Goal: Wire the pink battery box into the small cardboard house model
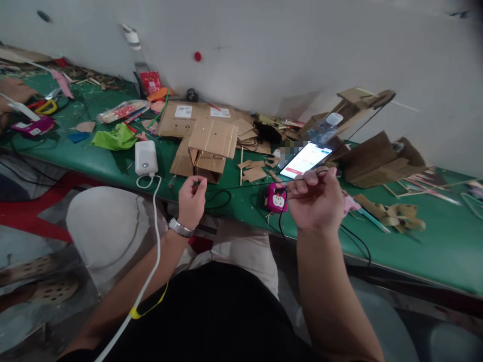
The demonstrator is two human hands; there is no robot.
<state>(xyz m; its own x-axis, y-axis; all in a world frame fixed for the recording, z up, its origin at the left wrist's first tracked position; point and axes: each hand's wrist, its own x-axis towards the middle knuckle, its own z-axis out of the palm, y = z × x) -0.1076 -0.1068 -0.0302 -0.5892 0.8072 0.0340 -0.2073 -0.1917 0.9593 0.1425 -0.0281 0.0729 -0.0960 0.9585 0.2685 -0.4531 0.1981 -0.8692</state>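
Observation:
A thin dark cord [245, 187] runs nearly straight between my two hands above the table's front edge. My left hand [192, 201], with a metal watch on its wrist, pinches the cord's left end between thumb and forefinger. My right hand [316, 203] is raised with curled fingers and grips the cord at the right. Just beyond my left hand stands a folded cardboard structure [213, 138] with an open box-like front. A lit phone [306, 160] leans behind my right hand, and a purple power socket [275, 198] sits beside it.
On the green table [415, 261] lie cardboard scraps [254, 172], a white power bank [146, 157] with a cable, green crumpled material [114, 137] and a standing cardboard piece [381, 161]. At the far left, another person's hand [17, 93] is near scissors [47, 106].

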